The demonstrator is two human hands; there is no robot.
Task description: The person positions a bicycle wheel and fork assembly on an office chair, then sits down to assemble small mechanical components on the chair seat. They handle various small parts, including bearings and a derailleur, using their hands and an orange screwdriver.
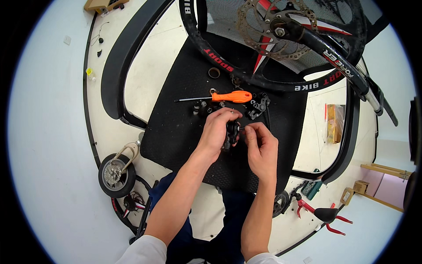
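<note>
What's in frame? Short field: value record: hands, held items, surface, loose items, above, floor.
left hand: holds dark part
right hand: pinches thin piece at the dark part's right side
surface: black chair seat
loose on seat: orange-handled screwdriver, tip pointing left; ring; black mechanism
above seat: large spoked wheel
floor left: small wheel
floor right: black saddle

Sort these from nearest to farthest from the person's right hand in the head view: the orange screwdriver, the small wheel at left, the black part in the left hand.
From the right hand:
1. Black part, just to its left, in the left hand.
2. Orange screwdriver, on the seat, beyond both hands.
3. Small wheel, well off to the left.
</note>
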